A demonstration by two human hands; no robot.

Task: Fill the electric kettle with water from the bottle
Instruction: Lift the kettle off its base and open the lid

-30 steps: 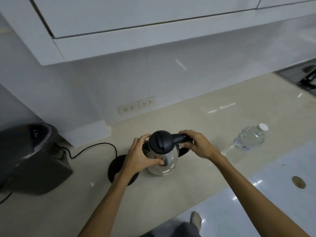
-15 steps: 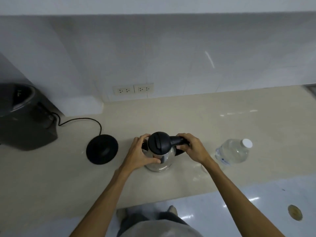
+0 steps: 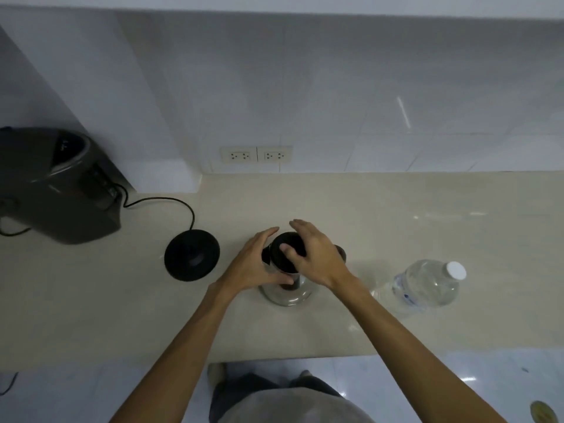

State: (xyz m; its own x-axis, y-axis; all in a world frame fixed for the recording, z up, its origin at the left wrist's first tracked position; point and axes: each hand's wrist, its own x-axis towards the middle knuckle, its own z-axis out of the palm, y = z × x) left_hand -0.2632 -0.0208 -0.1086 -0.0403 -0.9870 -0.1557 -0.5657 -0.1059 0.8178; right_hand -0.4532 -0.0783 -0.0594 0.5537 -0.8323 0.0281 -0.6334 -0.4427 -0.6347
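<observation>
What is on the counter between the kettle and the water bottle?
Nothing: in the head view, only bare counter lies between the kettle and the bottle.

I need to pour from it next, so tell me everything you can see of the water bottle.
The water bottle is clear plastic with a white screw cap, still on. A small label with blue print shows low on its side. It looks to stand upright on the beige counter, to the right of the kettle. Its water level cannot be judged. Nothing touches it: both the left hand and right hand are at the kettle.
</observation>
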